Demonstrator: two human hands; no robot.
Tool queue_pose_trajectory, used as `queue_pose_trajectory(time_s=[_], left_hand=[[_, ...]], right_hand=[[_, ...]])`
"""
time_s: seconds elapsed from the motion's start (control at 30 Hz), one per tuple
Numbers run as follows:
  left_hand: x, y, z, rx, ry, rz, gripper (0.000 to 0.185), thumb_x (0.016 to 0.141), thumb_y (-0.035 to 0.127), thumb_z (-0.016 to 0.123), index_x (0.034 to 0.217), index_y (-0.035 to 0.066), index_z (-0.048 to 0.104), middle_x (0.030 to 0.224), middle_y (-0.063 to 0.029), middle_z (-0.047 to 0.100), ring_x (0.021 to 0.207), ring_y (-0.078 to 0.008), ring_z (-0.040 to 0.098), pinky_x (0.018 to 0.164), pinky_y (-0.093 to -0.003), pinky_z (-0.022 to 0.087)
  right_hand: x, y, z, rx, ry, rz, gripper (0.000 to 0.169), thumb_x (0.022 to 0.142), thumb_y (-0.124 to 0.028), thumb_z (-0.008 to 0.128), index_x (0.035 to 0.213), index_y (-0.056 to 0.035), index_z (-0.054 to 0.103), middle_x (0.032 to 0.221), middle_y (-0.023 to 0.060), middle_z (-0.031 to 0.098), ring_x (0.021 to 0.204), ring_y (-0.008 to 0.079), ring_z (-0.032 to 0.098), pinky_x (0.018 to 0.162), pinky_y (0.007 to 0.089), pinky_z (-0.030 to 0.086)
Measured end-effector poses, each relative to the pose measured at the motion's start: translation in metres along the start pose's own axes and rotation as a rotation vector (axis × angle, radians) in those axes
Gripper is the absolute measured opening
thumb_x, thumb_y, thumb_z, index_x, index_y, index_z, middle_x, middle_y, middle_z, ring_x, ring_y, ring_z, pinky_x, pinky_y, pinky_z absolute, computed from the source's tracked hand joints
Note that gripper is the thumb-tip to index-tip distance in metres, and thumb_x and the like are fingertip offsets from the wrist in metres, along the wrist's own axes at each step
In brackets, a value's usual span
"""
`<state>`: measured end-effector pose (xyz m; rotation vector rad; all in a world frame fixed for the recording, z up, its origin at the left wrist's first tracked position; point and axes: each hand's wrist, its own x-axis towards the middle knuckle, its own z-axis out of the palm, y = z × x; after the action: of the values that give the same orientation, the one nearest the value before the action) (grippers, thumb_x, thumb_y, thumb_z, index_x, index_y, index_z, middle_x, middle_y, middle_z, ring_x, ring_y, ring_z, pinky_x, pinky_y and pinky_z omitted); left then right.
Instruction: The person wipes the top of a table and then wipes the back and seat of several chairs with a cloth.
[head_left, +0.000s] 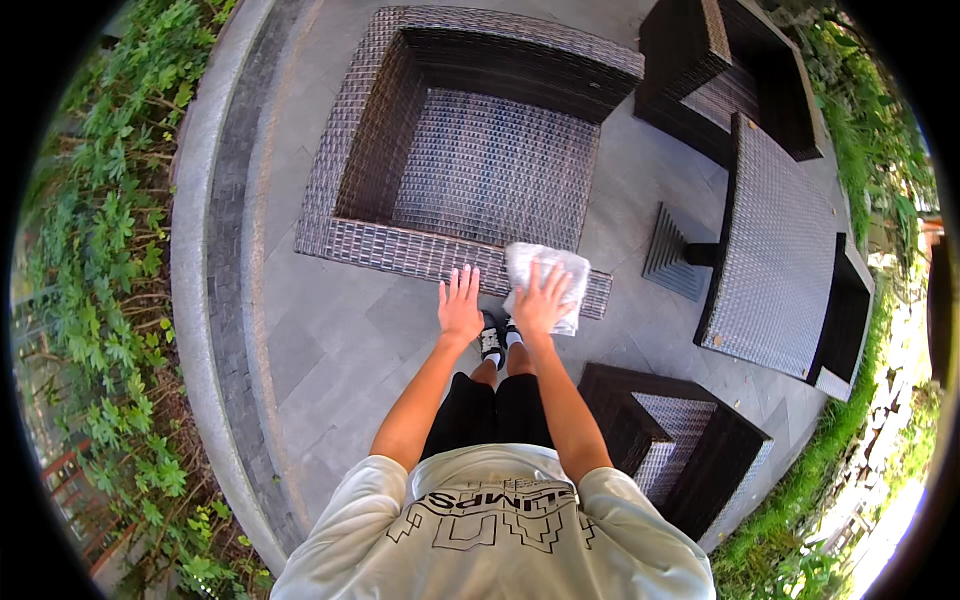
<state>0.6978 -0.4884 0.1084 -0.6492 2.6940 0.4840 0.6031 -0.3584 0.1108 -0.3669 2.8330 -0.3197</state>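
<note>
A folded white cloth lies over the near armrest of a wicker armchair, close to the armrest's right end. Flat on top of that cloth is my right hand, fingers spread, keeping it against the weave. Part of the cloth hangs past the armrest's near edge. My left hand holds nothing; its fingers point at the same armrest, fingertips at its near edge. Whether they touch it I cannot tell. Beyond the armrest, the chair's woven seat sits inside dark inner walls.
A wicker-topped table on a ridged square base stands to the right. Other wicker armchairs are at the upper right, far right and lower right. Grey paving meets a curved stone kerb beside leafy plants.
</note>
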Motion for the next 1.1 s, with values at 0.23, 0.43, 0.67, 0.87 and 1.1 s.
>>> queue_pose_trajectory(time_s=[0.23, 0.43, 0.67, 0.87, 1.1], left_hand=[[0.005, -0.022, -0.015, 0.083, -0.128, -0.127, 0.086, 0.077, 0.021, 0.064, 0.150, 0.010, 0.021, 0.159, -0.0084, 0.016, 0.147, -0.0272, 0.014, 0.118, -0.0476, 0.014], [0.007, -0.005, -0.027, 0.145, -0.128, -0.150, 0.096, 0.075, 0.019, 0.067, 0.152, 0.008, 0.010, 0.159, -0.0092, 0.014, 0.146, -0.0281, 0.015, 0.117, -0.0489, 0.014], [0.005, 0.060, -0.011, 0.262, -0.004, 0.342, 0.094, 0.073, 0.018, 0.069, 0.151, 0.008, 0.019, 0.158, -0.0087, 0.019, 0.146, -0.0277, 0.016, 0.117, -0.0521, 0.012], [0.022, 0.109, 0.012, 0.059, -0.047, 0.509, 0.087, 0.074, 0.014, 0.066, 0.150, 0.009, 0.024, 0.157, -0.0045, 0.024, 0.144, -0.0243, 0.022, 0.117, -0.0478, 0.015], [0.024, -0.013, -0.040, 0.180, -0.040, 0.448, 0.084, 0.074, 0.009, 0.060, 0.150, 0.010, 0.024, 0.156, -0.0015, 0.026, 0.144, -0.0199, 0.023, 0.117, -0.0454, 0.015]], right_hand=[[-0.004, -0.037, -0.008, 0.089, -0.111, -0.360, 0.072, 0.084, -0.032, 0.065, 0.148, -0.0336, 0.032, 0.157, 0.0119, 0.019, 0.146, 0.0358, 0.012, 0.105, 0.0703, 0.018], [0.000, 0.067, -0.052, 0.078, 0.015, -0.109, 0.069, 0.082, -0.026, 0.065, 0.145, -0.0317, 0.038, 0.156, 0.0114, 0.024, 0.145, 0.0364, 0.017, 0.105, 0.0682, 0.022], [0.014, 0.136, -0.057, 0.313, -0.008, 0.095, 0.066, 0.088, -0.019, 0.060, 0.148, -0.0265, 0.033, 0.152, 0.0210, 0.025, 0.138, 0.0421, 0.029, 0.104, 0.0519, 0.036], [0.020, 0.136, -0.038, 0.295, 0.026, 0.083, 0.068, 0.086, -0.021, 0.062, 0.147, -0.0272, 0.033, 0.153, 0.0198, 0.026, 0.138, 0.0441, 0.028, 0.101, 0.0601, 0.036], [0.013, 0.053, -0.026, 0.026, 0.047, 0.165, 0.067, 0.087, -0.023, 0.060, 0.148, -0.0245, 0.033, 0.155, 0.0164, 0.023, 0.142, 0.0432, 0.018, 0.095, 0.0717, 0.029]])
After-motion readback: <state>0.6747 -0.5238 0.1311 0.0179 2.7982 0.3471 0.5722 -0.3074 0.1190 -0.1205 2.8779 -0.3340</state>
